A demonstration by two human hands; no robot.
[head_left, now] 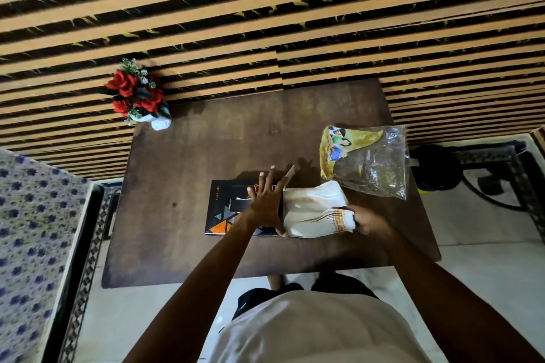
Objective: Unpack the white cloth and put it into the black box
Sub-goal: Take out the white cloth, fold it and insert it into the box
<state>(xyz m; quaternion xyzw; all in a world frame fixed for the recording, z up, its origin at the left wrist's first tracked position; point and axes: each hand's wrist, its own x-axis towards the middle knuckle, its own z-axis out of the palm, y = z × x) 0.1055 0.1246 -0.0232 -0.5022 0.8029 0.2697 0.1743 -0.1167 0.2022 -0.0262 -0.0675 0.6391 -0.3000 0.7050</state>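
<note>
The folded white cloth [317,211] lies on the dark worktop [206,156], its right end pinched by the right hand [370,219]; the left hand [265,200], fingers spread, presses the black box [230,209] just left. Soft, light, floppy; best held along the fold. Striped wall behind.
</note>
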